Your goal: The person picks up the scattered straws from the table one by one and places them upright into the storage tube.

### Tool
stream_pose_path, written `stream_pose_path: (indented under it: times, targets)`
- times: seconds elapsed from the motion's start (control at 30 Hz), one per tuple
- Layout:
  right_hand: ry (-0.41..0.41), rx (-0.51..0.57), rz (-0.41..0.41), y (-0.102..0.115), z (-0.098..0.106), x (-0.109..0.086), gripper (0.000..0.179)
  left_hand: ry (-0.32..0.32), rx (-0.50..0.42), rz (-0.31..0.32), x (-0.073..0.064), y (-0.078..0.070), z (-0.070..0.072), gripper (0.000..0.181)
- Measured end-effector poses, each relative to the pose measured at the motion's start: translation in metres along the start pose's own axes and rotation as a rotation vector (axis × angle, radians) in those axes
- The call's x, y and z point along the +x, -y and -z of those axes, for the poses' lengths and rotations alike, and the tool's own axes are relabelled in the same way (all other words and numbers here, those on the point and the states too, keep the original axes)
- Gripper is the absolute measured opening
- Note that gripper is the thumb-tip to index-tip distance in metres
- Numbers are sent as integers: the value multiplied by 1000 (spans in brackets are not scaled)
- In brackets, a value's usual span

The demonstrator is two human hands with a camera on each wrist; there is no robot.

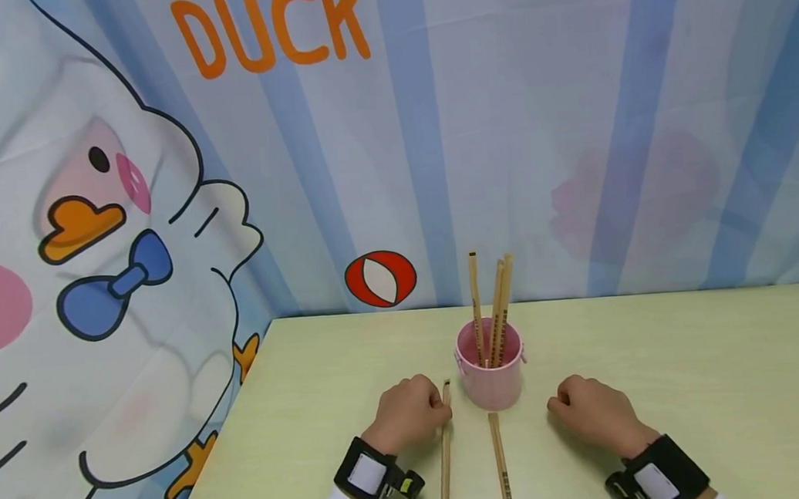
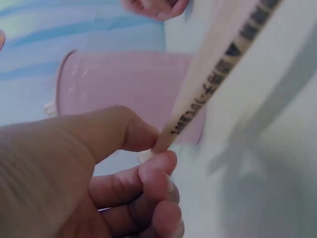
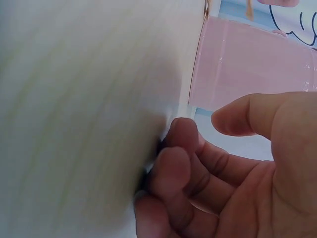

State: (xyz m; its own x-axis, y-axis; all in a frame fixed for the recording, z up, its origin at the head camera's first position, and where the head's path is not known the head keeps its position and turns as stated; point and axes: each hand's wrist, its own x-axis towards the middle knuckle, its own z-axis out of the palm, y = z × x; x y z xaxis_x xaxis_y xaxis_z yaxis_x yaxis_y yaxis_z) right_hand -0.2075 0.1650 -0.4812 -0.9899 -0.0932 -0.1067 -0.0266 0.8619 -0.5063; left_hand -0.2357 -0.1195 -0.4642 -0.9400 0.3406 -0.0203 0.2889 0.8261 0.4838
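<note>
One stick (image 1: pixel 446 470), likely light and stiff: your left hand (image 1: pixel 409 411) pinches it near its end beside the bucket (image 1: pixel 491 388); your right hand (image 1: pixel 597 415), loosely curled, holds nothing.

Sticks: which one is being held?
The leftmost stick: the left hand pinches it; the loose stick beside it and those in the pink bucket are untouched.

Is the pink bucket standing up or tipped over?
Standing up. The bucket sits with its bottom on the table and its open top facing up, with sticks poking out.
</note>
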Motion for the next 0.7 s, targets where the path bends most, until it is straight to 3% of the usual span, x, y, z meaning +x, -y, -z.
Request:
stream_pose_path:
  times: [0.4, 0.7]
  targets:
    - [0, 5, 6, -1, -1, 2, 37, -218, -60, -1, -5, 8, 35, 28]
    - [15, 7, -7, -1, -1, 3, 35, -359, -74, 20, -10, 0, 70, 20]
